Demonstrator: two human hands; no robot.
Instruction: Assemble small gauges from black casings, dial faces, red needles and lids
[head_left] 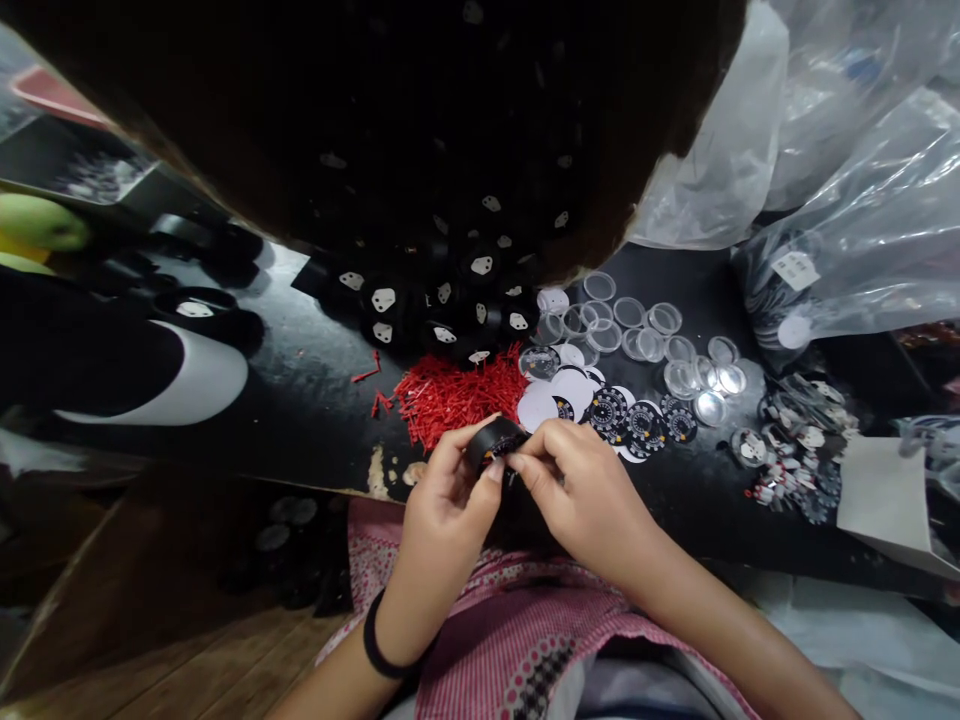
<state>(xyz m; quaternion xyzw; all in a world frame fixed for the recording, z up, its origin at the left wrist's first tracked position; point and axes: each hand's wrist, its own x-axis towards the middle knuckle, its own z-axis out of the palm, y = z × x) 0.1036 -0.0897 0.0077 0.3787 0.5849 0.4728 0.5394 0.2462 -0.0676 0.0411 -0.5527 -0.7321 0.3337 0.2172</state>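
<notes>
A round black housing is tilted between my hands at the table's front edge. My left hand is wrapped round its left side, thumb on the lower rim. The fingers of my right hand are pinched together at its right side; whatever they may hold there is too small to make out. Just beyond lies a heap of small red pieces. Printed black dials and white discs are spread to the right of it, with clear round covers behind them.
Many black housings spill from a large dark container beyond the red heap. Small metal and white parts lie at the right beside a white box. Plastic bags fill the back right. A curved white rim stands at the left.
</notes>
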